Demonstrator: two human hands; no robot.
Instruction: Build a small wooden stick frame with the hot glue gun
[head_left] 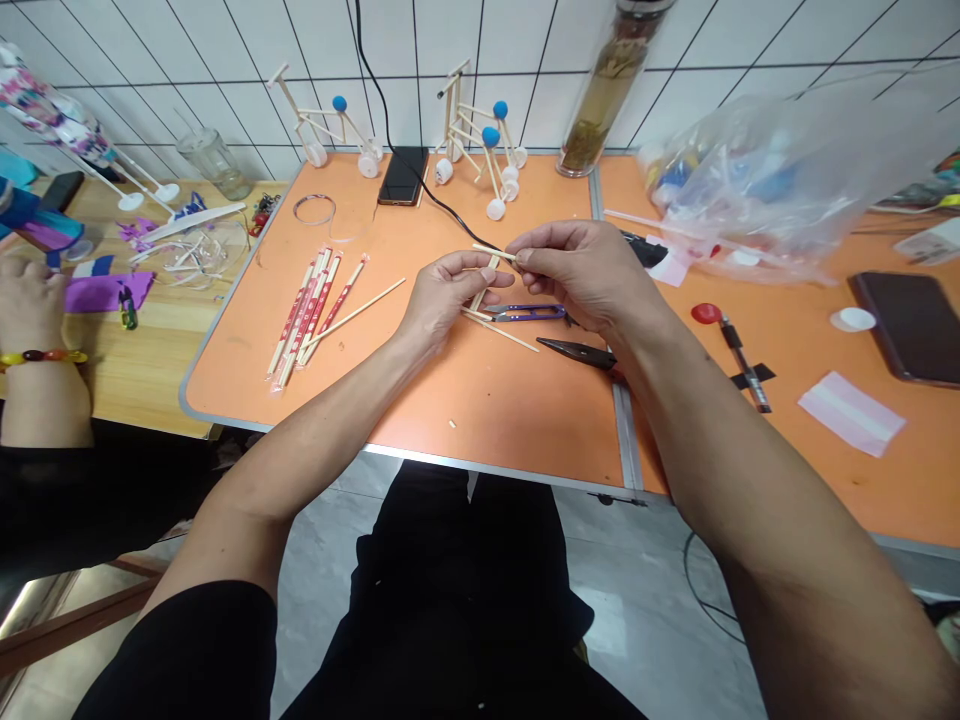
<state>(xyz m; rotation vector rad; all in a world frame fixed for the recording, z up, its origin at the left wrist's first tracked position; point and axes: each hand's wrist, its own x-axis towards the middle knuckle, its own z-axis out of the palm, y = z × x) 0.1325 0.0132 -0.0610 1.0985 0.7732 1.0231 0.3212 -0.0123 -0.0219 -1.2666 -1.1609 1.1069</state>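
My left hand (442,298) is closed around a pale wooden stick piece (482,292). Thumb and fingers of my right hand (574,268) pinch a short wooden stick (493,251) that lies across the top of that piece. Whether the two are joined I cannot tell. Just below the hands lie purple-handled thread snips (531,313) and a thin loose stick (514,335). Dark-jawed pliers (576,352) rest by my right wrist, partly hidden by the arm. To the left are several chopsticks in red-printed wrappers (307,315) and one bare chopstick (360,313).
Two stick models (341,125) (480,135) with blue balls and white wheels stand by the wall. A phone (403,176), tall bottle (609,95), plastic bag (772,180), pen (744,365) and second phone (911,325) surround me. Another person's hand (30,300) is at left.
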